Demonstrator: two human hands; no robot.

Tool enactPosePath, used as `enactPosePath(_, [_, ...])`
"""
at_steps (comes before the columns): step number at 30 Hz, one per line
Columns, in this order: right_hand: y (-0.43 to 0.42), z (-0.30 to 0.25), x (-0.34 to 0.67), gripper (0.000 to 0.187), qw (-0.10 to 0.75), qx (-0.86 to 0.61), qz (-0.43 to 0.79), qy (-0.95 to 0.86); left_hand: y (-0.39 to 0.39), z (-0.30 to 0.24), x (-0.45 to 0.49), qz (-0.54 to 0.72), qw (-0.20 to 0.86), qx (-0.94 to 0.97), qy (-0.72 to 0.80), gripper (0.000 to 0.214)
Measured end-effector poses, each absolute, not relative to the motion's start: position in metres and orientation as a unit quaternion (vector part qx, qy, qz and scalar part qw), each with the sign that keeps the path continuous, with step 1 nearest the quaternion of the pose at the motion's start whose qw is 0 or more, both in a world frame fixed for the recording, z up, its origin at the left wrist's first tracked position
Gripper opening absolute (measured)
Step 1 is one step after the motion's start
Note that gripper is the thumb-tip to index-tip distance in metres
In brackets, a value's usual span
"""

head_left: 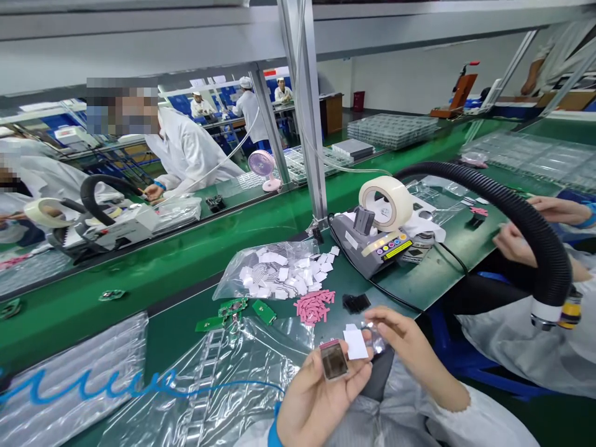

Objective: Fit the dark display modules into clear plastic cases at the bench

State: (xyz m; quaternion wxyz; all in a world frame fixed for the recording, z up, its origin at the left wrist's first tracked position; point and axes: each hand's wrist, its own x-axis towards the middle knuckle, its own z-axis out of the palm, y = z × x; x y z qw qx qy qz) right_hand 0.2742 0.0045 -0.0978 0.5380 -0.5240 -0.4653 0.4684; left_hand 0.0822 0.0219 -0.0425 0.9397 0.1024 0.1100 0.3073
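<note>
My left hand (321, 397) is at the bench edge, fingers curled around a small dark screen (334, 360) with a pink strip along its top. A white tab-shaped piece (356, 343) stands beside the screen, against the fingertips of that hand. To its right, my right hand (404, 341) pinches a crumpled piece of clear film (376, 340); some of its fingertips are hidden. Just beyond the hands lie a heap of pink strips (314, 307) and a small stack of black pieces (356, 303). Green circuit boards (264, 311) rest to the left.
A clear bag (242, 267) of white pieces lies behind the pink heap. A tape dispenser (363, 248) with a roll stands at the back right. A black hose (507, 192) arches over the right side, near a co-worker's hands (514, 245). A blue coiled cord (153, 386) crosses plastic sheeting.
</note>
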Motion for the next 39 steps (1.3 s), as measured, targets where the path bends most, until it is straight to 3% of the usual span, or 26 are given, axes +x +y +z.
enactPosePath(3, [-0.001, -0.075, 0.262, 0.047, 0.524, -0.426, 0.601, -0.428, 0.022, -0.042, 0.087, 0.297, 0.943, 0.086, 0.12, 0.028])
enactPosePath(6, [-0.001, -0.064, 0.254, 0.042, 0.508, -0.348, 0.689, -0.382, 0.022, -0.044, 0.091, 0.286, 0.948, 0.058, 0.129, 0.025])
enactPosePath(10, [0.0, -0.064, 0.249, 0.04, 0.53, -0.292, 0.727, -0.326, 0.022, -0.046, 0.095, 0.273, 0.953, 0.049, 0.125, 0.027])
enactPosePath(13, [0.0, -0.062, 0.252, 0.027, 0.568, -0.285, 0.723, -0.271, 0.022, -0.044, 0.094, 0.249, 0.96, 0.064, 0.114, 0.033])
enactPosePath(16, [-0.001, -0.054, 0.262, 0.024, 0.621, -0.328, 0.662, -0.262, 0.02, -0.042, 0.09, 0.209, 0.972, 0.049, 0.098, 0.034])
enactPosePath(18, [-0.001, -0.045, 0.269, 0.025, 0.622, -0.375, 0.58, -0.37, 0.018, -0.042, 0.087, 0.204, 0.974, 0.024, 0.098, 0.034])
enactPosePath(22, [0.003, -0.024, 0.275, 0.028, 0.529, -0.36, 0.404, -0.654, 0.015, -0.043, 0.085, 0.199, 0.972, -0.001, 0.124, 0.039])
enactPosePath(25, [0.013, -0.012, 0.275, 0.028, 0.441, -0.335, 0.315, -0.771, 0.013, -0.043, 0.085, 0.182, 0.974, -0.005, 0.138, 0.044])
enactPosePath(30, [0.025, -0.003, 0.277, 0.022, 0.333, -0.326, 0.29, -0.836, 0.014, -0.042, 0.084, 0.16, 0.973, -0.001, 0.167, 0.045])
enactPosePath(35, [0.028, 0.006, 0.275, 0.018, 0.301, -0.232, 0.195, -0.904, 0.015, -0.042, 0.084, 0.151, 0.97, -0.002, 0.193, 0.043])
enactPosePath(39, [0.025, 0.013, 0.269, 0.021, 0.289, -0.225, 0.196, -0.91, 0.013, -0.04, 0.084, 0.161, 0.968, 0.005, 0.195, 0.034])
